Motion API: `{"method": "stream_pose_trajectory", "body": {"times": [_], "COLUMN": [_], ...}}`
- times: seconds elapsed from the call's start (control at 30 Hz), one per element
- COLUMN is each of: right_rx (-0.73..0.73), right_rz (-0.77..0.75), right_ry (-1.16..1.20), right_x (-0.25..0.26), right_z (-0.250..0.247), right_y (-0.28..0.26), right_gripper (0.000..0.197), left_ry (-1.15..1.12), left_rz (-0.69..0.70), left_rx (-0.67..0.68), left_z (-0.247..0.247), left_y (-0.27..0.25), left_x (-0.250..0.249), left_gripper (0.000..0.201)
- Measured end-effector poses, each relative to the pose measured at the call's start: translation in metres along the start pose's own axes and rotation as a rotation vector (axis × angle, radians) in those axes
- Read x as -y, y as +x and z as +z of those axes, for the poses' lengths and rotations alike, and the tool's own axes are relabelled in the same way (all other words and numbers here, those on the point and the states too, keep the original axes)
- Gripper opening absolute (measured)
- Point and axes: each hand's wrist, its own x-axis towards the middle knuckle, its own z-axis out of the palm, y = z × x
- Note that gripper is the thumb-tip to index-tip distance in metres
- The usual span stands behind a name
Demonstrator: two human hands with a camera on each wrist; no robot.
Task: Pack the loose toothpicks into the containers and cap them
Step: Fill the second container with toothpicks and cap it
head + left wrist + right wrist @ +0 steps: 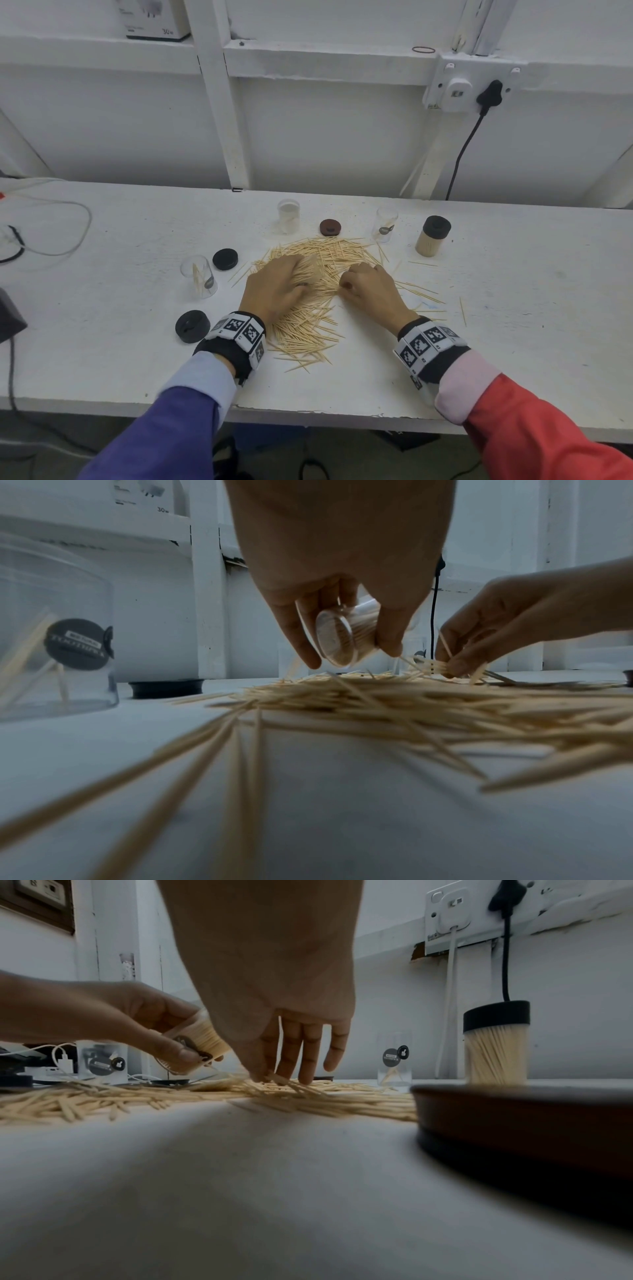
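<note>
Filling step: left hand (274, 289) grips a tilted container (346, 635); right hand (368, 287) pinches toothpicks (308, 329) beside it, to feed in next.

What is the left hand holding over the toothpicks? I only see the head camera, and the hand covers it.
Observer: The left wrist camera shows the left hand gripping a clear container. It is tipped on its side and packed full.
Child: Is the right hand grabbing any?
Observer: Yes. In that same view the right hand pinches a few toothpicks just above the pile.
Child: Does the container have a sticker?
Observer: The right wrist camera shows a dark round label on its side.
</note>
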Motion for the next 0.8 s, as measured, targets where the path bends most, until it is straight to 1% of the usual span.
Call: {"method": "stream_pose_trajectory", "body": {"times": [0.1,0.2,0.33,0.47,0.67,0.8], "right_rx": [-0.074,-0.143,-0.245,-0.274,-0.302,-0.303], "right_rz": [0.063,0.122,0.142,0.085,-0.120,-0.151], "right_ry": [0.086,0.118,0.183,0.212,0.199,0.181], "right_x": [0.0011,0.0019,0.0017,0.0032,0.0054,0.0037], "right_z": [-0.0031,-0.0042,-0.0045,-0.0043,-0.0020,-0.0004], "right_y": [-0.0012,-0.0013,-0.0008,-0.0020,-0.0042,-0.0026], "right_gripper": [0.017,0.016,0.016,0.014,0.008,0.012], "left_ry": [0.018,0.040,0.043,0.051,0.028,0.029], "left_rz": [-0.057,-0.104,-0.110,-0.021,0.120,0.178], "left_rx": [-0.041,-0.070,-0.069,-0.018,0.006,0.031], "left_z": [-0.0002,-0.0023,-0.0023,0.0014,0.0031,0.0045], "left_y": [0.0005,0.0001,-0.0001,0.0007,-0.0003,0.0008], "left_x": [0.0009,0.0020,0.0029,0.0039,0.0049,0.0071], "left_gripper": [0.057,0.056,0.056,0.057,0.056,0.057]}}
